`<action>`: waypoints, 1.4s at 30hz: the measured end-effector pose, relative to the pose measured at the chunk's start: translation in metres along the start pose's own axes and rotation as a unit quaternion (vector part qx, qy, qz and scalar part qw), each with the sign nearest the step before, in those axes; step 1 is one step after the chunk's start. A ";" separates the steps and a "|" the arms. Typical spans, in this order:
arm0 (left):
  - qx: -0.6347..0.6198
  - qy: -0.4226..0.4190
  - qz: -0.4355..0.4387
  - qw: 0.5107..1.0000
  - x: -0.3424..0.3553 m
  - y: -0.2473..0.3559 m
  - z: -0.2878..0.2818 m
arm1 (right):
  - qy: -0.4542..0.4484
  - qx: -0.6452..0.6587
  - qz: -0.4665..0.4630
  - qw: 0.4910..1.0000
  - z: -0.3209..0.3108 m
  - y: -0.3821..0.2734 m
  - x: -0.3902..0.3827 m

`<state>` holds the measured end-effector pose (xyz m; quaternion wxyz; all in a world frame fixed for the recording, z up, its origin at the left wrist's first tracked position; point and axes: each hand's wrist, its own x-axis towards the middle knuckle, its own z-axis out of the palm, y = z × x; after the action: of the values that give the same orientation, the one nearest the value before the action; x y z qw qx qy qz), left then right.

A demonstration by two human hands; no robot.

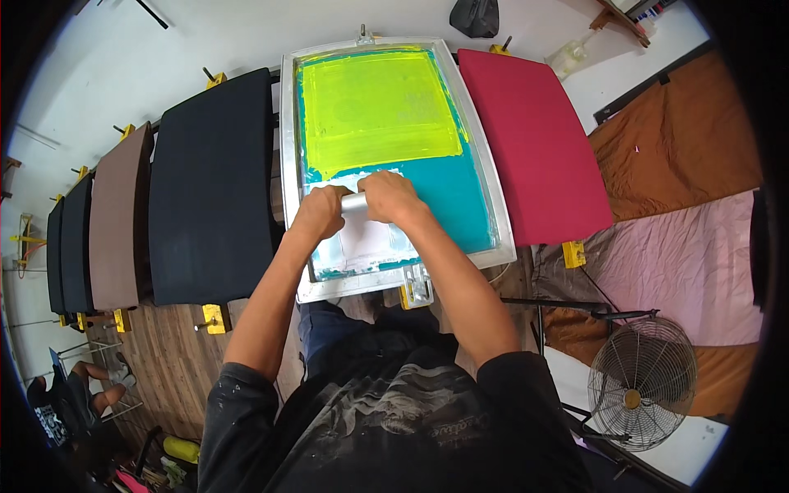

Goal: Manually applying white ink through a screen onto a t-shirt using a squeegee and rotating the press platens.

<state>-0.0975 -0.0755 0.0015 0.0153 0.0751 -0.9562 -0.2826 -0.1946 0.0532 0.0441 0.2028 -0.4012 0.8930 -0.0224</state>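
Above the near half of one teal, silver-metal-framed screen [448,201]: your left hand [322,212] and right hand [390,197], each grip closed around one smooth silver bar [353,202].
Ink: one bright yellow-green patch [378,107] on the screen's far half.
Flat boards: three black boards [215,189], one brown board [122,222], one red board [530,148].
Room: brown wooden floor [168,353], white wall [246,29], one round wire fan [645,386].
Hidden: most of the bar, beneath your hands; one person [78,403], lower left, hard to make out.

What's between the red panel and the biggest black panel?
The framed screen lies between the red panel and the biggest black panel, in the head view.
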 end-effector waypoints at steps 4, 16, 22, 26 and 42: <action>0.027 0.020 0.010 0.999 -0.008 0.002 0.007 | 0.050 -0.006 -0.008 0.999 0.013 0.001 -0.009; 0.014 0.005 0.006 1.000 -0.052 0.015 0.019 | 0.003 -0.013 0.034 0.999 0.021 -0.019 -0.055; 0.024 -0.023 0.022 0.999 -0.076 0.023 0.027 | -0.004 -0.001 0.041 0.999 0.034 -0.025 -0.083; 0.014 -0.010 0.020 1.000 -0.084 0.026 0.033 | 0.010 0.000 0.045 0.999 0.041 -0.026 -0.093; -0.020 0.023 -0.029 0.999 -0.027 0.012 0.012 | 0.015 -0.023 0.017 0.999 0.005 -0.008 -0.034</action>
<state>-0.0738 -0.0547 -0.0015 0.0305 0.1093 -0.9471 -0.3002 -0.1669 0.0732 0.0531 0.1805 -0.3900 0.9030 -0.0042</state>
